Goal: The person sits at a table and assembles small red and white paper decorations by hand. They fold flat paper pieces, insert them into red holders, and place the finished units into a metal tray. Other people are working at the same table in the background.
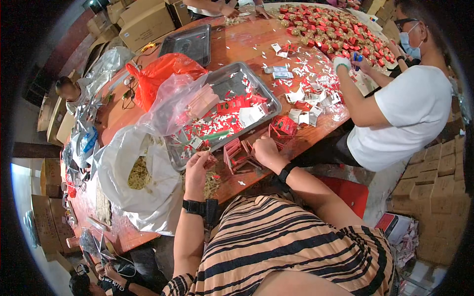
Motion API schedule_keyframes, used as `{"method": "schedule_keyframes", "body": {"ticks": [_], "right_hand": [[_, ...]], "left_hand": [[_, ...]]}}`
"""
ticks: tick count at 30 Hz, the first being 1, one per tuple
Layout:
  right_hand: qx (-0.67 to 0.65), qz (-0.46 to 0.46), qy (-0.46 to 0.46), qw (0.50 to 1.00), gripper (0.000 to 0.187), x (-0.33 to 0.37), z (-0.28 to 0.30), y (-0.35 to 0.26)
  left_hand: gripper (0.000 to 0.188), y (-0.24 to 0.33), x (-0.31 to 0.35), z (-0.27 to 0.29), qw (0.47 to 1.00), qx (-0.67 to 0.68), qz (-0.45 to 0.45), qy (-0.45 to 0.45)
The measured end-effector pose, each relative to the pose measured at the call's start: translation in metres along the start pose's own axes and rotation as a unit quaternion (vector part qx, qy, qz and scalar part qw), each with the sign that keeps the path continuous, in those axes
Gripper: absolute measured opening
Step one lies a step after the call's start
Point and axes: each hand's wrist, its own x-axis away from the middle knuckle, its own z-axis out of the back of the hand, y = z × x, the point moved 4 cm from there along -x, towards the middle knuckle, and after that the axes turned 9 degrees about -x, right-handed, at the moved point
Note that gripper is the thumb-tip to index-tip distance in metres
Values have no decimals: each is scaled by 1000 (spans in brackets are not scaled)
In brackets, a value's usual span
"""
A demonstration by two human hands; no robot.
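Reddish-brown table (237,47), strewn with red and white paper scraps, bearing a metal tray (263,84) and, at left, a white bag (112,170) of straw-coloured shreds (139,175). Open red boxes (236,157) stand between the hands, just beside the tray's near side; the left hand (197,166) pinches a small reddish piece (211,160), while the right hand (266,152) curls at the boxes' right edge, its grip indeterminable.

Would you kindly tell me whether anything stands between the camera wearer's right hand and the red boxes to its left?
Nothing visible does: the right hand is at the edge of the red boxes, and the metal tray lies beyond them, not between.
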Motion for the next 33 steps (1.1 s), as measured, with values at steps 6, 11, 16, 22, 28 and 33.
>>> {"method": "schedule_keyframes", "body": {"ticks": [6, 11, 16, 22, 28, 33], "right_hand": [[39, 25, 118, 992, 11, 4, 20, -12], [-7, 43, 171, 984, 12, 8, 52, -18], [-320, 10, 157, 934, 13, 6, 90, -39], [-505, 40, 22, 862, 16, 4, 69, -65], [-519, 22, 51, 853, 14, 3, 81, -68], [-541, 18, 18, 840, 13, 6, 82, -73]], "left_hand": [[13, 0, 2, -3, 1000, -8, 15, -4], [21, 4, 6, -7, 1000, -1, 19, -1], [24, 0, 4, -11, 1000, 11, 11, -24], [29, 6, 5, -33, 998, 47, 25, -40], [26, 14, 6, -31, 996, 64, 17, -60], [26, 25, 14, -41, 999, 31, 28, -18]]}}
